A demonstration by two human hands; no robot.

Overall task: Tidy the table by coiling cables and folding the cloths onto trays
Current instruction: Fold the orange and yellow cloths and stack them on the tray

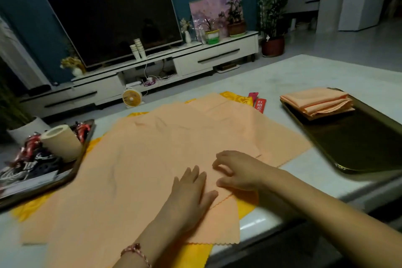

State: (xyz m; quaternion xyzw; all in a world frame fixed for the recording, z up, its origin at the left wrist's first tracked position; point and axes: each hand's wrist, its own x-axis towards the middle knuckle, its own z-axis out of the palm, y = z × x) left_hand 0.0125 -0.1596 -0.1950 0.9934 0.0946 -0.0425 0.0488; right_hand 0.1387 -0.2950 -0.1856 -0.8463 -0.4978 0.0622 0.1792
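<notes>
Partly done, I judge: folded cloths [317,102] sit at the far end of the right tray [369,150], and cables [32,159] lie bundled on the left tray [86,144]. Several loose cloths [152,148] lie spread unfolded across the middle of the tabletop [326,72]. The left hand [191,191] presses them with straight fingers, while the right hand [237,169], fingers curled, appears to pinch an edge.

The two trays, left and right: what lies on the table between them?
In the head view, loose peach cloths spread over a yellow cloth fill that stretch, with the left hand and right hand on them.
</notes>
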